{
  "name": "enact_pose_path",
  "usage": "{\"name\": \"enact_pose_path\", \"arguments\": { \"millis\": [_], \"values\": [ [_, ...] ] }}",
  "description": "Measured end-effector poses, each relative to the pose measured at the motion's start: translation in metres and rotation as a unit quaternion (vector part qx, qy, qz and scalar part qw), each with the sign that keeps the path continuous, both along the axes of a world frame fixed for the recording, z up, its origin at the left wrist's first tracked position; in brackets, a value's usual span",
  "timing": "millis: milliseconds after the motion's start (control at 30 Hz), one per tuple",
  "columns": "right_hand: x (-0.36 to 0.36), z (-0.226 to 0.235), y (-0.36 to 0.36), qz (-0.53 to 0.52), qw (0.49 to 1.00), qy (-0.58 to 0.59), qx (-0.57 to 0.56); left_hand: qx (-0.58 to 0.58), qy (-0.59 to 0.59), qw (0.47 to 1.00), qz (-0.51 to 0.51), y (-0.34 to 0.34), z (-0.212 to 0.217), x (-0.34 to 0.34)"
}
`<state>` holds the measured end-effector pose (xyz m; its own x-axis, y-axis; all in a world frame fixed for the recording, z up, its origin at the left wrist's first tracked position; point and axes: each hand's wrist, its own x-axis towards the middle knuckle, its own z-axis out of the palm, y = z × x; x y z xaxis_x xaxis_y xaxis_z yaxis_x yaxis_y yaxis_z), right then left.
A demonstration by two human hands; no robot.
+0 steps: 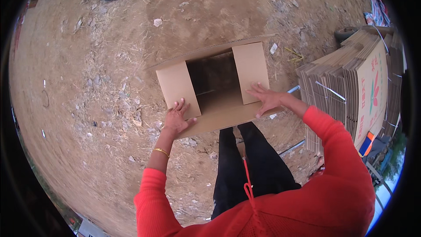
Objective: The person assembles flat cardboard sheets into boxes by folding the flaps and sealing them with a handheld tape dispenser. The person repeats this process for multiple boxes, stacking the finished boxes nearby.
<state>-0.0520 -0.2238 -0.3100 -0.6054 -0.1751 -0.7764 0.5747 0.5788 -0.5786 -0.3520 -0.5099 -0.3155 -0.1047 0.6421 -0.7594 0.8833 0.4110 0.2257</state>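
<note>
Cardboard box (221, 99) gapes over dirt ground (101, 127); left hand (176, 120) and right hand (268, 98), fingers splayed, touch its side flaps' (176, 83) near ends.

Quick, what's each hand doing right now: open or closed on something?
Left hand: open, fingers spread, touching the left flap of the box.
Right hand: open, fingers spread, touching the right flap.
</note>
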Motion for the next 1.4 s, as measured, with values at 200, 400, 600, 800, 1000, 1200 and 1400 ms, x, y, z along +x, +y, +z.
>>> {"name": "enact_pose_path", "arguments": {
  "millis": [200, 400, 600, 800, 1000, 1200, 1400],
  "values": [
    [-0.006, 0.024, -0.003, 0.106, 0.991, -0.073, -0.018, -0.006, 0.005, 1.000, 0.000, -0.001, 0.001, -0.002],
    [0.018, 0.007, -0.005, -0.040, 0.988, -0.033, -0.146, -0.014, -0.026, 0.999, 0.016, 0.002, 0.004, -0.007],
    [0.004, 0.018, 0.007, -0.101, 0.986, -0.008, -0.133, -0.026, -0.138, 0.984, 0.110, -0.010, -0.008, -0.031],
    [0.005, 0.000, 0.014, -0.146, 0.979, 0.042, -0.139, -0.040, -0.260, 0.914, 0.309, 0.000, 0.009, -0.042],
    [-0.034, -0.019, 0.053, -0.084, 0.988, 0.056, 0.116, 0.093, -0.217, 0.855, 0.461, -0.032, 0.007, -0.053],
    [-0.040, -0.034, 0.020, -0.261, 0.915, 0.217, 0.218, 0.364, -0.032, 0.766, 0.529, -0.029, -0.057, 0.023],
    [-0.088, 0.008, -0.007, -0.169, 0.855, 0.427, 0.240, 0.243, 0.140, 0.775, 0.566, 0.000, -0.081, 0.028]
  ]
}}
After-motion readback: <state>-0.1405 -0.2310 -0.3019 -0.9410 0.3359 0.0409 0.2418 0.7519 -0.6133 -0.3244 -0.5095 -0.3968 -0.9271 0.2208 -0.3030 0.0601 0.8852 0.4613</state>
